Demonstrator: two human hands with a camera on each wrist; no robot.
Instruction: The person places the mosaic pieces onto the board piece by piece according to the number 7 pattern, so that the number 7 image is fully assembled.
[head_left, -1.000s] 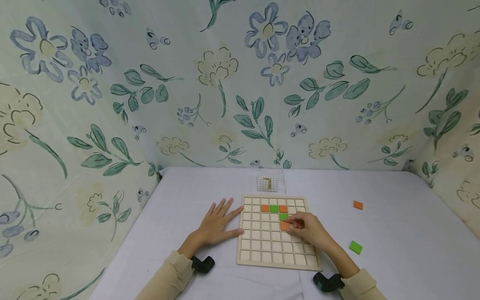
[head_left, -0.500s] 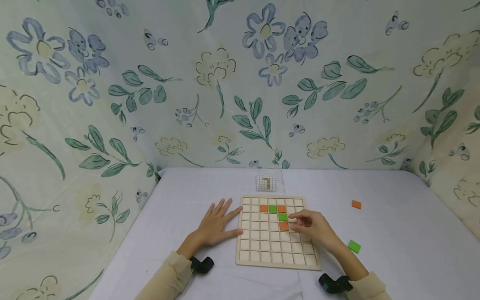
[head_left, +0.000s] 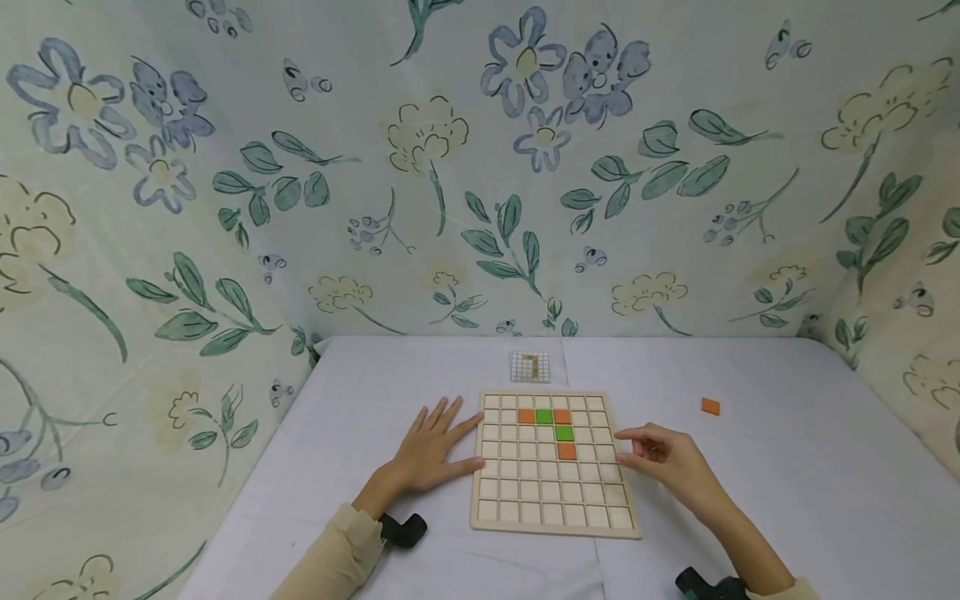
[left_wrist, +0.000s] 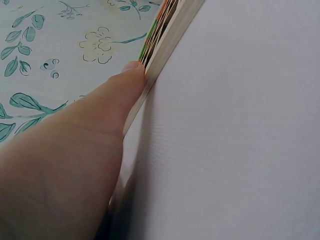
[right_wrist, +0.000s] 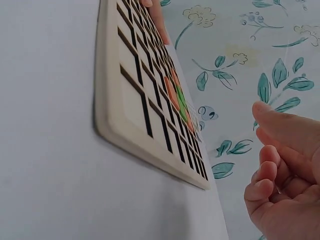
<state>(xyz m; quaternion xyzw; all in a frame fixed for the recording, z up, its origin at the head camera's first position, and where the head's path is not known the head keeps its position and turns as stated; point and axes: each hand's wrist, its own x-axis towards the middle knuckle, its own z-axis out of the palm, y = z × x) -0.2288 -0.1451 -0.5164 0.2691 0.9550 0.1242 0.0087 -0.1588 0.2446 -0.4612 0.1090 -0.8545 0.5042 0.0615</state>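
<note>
A square wooden grid board [head_left: 519, 490] lies on the white cloth. Three tiles in its upper rows form a line: an orange tile [head_left: 527, 416], a green tile [head_left: 543, 416] and another orange tile. Below the right end sit a second green tile [head_left: 564, 433] and a third orange tile [head_left: 567, 451]. My left hand [head_left: 429, 454] rests spread on the table, its thumb and a finger at the board's left edge. Off the right edge hovers my right hand [head_left: 667, 462], holding nothing, thumb and index extended and the other fingers loosely curled, as the right wrist view shows.
Behind the board lies a small pattern card [head_left: 529, 367] with a coloured grid. One loose orange tile [head_left: 710, 407] lies on the cloth to the right. Flower-printed fabric [head_left: 420, 250] stands round the table's back and sides.
My right hand has drawn away from the orange tile in the board and moved right, past the board's edge. It now covers the spot where a loose green tile lay. My left hand stays put.
</note>
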